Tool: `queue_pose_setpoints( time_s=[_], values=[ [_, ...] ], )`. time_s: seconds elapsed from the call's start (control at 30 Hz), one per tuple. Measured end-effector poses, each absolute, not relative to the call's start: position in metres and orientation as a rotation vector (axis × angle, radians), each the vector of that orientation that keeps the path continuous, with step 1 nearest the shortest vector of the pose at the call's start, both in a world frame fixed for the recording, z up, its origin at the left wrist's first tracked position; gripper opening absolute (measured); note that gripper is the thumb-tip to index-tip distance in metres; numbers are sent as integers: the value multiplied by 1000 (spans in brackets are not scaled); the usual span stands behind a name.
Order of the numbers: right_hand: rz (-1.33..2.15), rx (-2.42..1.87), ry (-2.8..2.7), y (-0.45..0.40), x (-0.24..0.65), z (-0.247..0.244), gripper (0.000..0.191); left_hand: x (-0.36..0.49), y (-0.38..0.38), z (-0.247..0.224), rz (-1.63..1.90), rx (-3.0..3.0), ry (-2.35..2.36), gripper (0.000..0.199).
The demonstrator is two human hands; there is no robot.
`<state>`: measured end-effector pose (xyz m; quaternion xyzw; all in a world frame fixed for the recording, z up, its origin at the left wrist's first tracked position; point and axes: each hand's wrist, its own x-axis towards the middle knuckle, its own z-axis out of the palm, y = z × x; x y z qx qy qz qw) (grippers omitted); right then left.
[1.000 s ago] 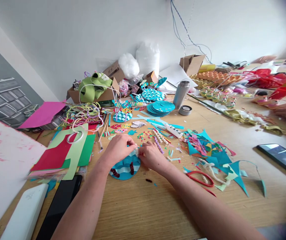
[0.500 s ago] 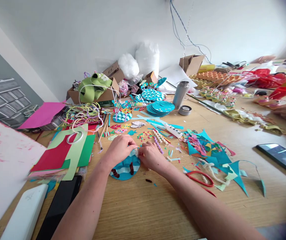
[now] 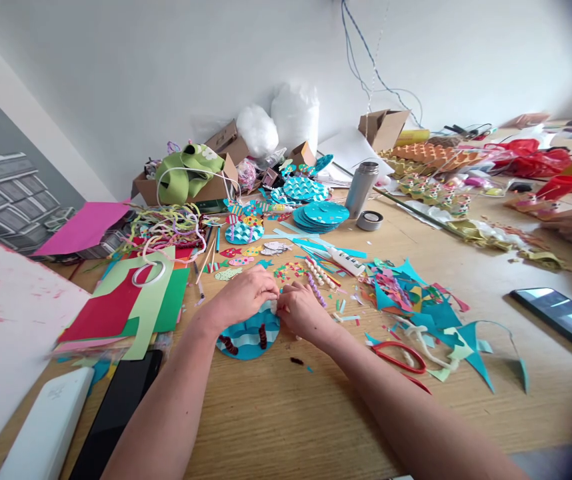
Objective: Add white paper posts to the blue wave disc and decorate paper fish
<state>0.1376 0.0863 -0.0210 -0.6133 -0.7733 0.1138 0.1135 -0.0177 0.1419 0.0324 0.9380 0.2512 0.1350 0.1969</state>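
Observation:
A round blue paper disc (image 3: 245, 333) with pale wavy strips lies on the table in front of me. Two dark brown fuzzy coils (image 3: 263, 336) stand on it. Over the disc's far edge, my left hand (image 3: 250, 293) is closed, its thumb and fingers pinched together. My right hand (image 3: 300, 308) is closed too, pinching at the disc's right edge so that the fingertips of both hands nearly meet. A small whitish bit shows between them; what it is I cannot make out. A short brown fuzzy scrap (image 3: 297, 361) lies nearer me.
Red-handled scissors (image 3: 400, 357) lie right among blue paper scraps (image 3: 439, 310). Beyond my hands are paper fish (image 3: 242, 261), a glue tube (image 3: 347, 261), stacked blue discs (image 3: 320, 217) and a steel flask (image 3: 362, 189). Coloured paper sheets (image 3: 97, 305) lie left, a phone (image 3: 563, 323) right.
My left hand has shifted slightly up and to the right, its fingertips now closer to my right hand. The right hand and the disc have hardly moved.

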Motion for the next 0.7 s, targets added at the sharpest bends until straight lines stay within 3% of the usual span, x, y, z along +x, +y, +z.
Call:
queue_pose_setpoints(
  time_s=[0.5,0.7],
  values=[
    [339,-1795,-2249,86,138,-21,15,-22,144,34,413,2431,896,3],
    [339,-1790,-2241,85,139,-23,16,-19,144,31,460,2438,890,9]
  ],
)
